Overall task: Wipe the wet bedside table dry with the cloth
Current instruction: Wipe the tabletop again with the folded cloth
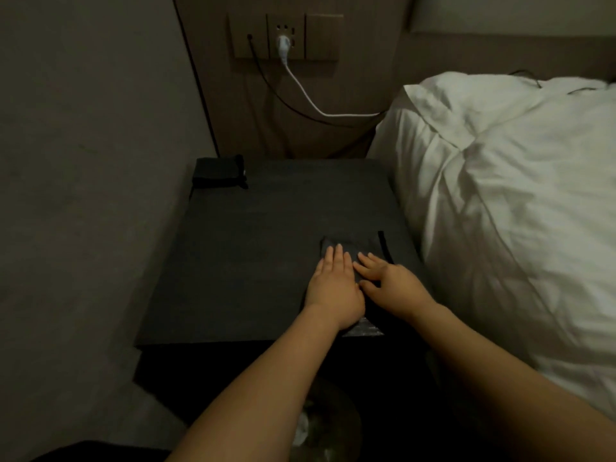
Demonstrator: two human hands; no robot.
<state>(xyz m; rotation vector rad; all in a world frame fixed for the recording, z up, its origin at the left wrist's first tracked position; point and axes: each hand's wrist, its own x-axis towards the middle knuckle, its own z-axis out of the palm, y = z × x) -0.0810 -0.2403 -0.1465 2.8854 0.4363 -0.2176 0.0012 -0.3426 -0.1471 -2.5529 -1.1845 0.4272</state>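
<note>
A dark bedside table (253,241) stands between a grey wall and the bed. A dark grey cloth (360,248) lies flat on its near right part, with a black strip along its right edge. My left hand (333,288) presses flat on the cloth, fingers straight and together. Just to the right, my right hand (390,280) also rests flat on the cloth, fingers spread, touching the left hand. Much of the cloth is hidden under both hands. Whether the tabletop is wet cannot be told in the dim light.
A small black folded item (218,173) sits at the table's far left corner. A white duvet and pillow (520,195) press against the table's right side. A white charger cable (300,85) and a black cable hang from the wall sockets (286,36).
</note>
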